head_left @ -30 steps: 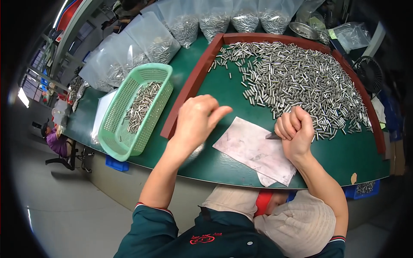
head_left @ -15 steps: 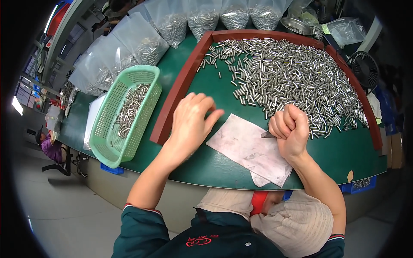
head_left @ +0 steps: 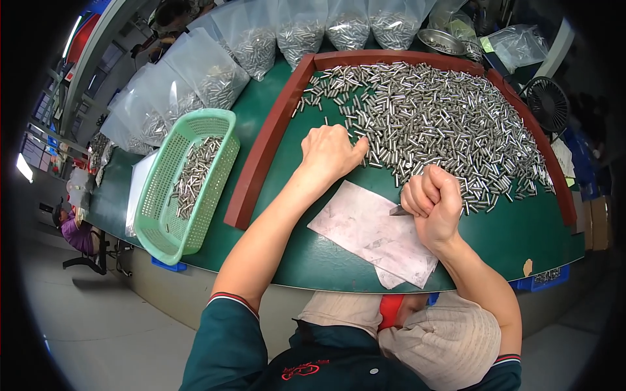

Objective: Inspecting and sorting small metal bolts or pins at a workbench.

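Resting at the near edge of the heap, the left hand (head_left: 331, 153) is loosely curled, its fingertips touching the closest of the small metal pins (head_left: 430, 124); whether it has any pinched in the palm I cannot tell. The right hand (head_left: 432, 203) is clenched into a fist around a thin dark tool (head_left: 398, 210), whose tip pokes out toward the left and sits just over the far edge of a scuffed grey paper sheet (head_left: 375, 234). The pins lie directly ahead of both hands, away from the person's body, with the left hand already in contact and the right just short of the pile. They are short, shiny steel cylinders, scattered every which way, so no single long axis holds; those by the left fingers lie mostly crosswise. Around them runs a dull red raised border (head_left: 274, 133) on the green tabletop (head_left: 508, 238). Well to the left sits a pale green perforated plastic basket (head_left: 160, 225) holding more pins, and clear plastic bags (head_left: 251, 39) of pins stand along the far side.
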Motion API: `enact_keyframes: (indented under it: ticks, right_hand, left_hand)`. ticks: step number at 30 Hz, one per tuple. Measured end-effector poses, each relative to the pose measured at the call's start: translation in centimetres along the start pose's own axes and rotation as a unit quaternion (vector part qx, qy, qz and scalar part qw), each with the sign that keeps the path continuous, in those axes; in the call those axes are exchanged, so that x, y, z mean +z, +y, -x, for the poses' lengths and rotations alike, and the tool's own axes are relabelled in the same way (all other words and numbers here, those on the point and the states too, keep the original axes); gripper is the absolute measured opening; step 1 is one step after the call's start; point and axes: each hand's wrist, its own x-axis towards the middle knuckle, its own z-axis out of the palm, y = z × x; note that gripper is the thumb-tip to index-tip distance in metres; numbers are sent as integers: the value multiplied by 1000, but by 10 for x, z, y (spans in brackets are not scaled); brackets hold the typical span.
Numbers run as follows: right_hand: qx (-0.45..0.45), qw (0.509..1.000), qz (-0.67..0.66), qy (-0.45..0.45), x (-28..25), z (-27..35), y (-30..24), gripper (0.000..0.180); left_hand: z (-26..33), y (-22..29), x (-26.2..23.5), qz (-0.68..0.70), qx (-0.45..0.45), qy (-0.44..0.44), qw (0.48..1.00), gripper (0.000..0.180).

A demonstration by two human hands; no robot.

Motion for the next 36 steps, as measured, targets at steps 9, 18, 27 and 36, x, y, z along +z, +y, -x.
enact_keyframes:
  ticks: [9, 18, 27, 36]
  right_hand:
    - [-4, 1000, 7, -1, 1, -1, -3, 38]
    - [11, 1000, -13, 11, 6, 5, -4, 38]
    - [15, 999, -23, 25, 5, -1, -5, 38]
    - [18, 999, -30, 22, 4, -1, -6, 38]
  left_hand:
    - [-10, 16, -12, -82, 3, -50, 995, 31]
    - [-2, 19, -2, -199, 128, -35, 971, 9]
    - [1, 2, 9, -173, 190, 59, 965, 3]
    - [-2, -11, 14, -229, 245, 88, 938, 5]
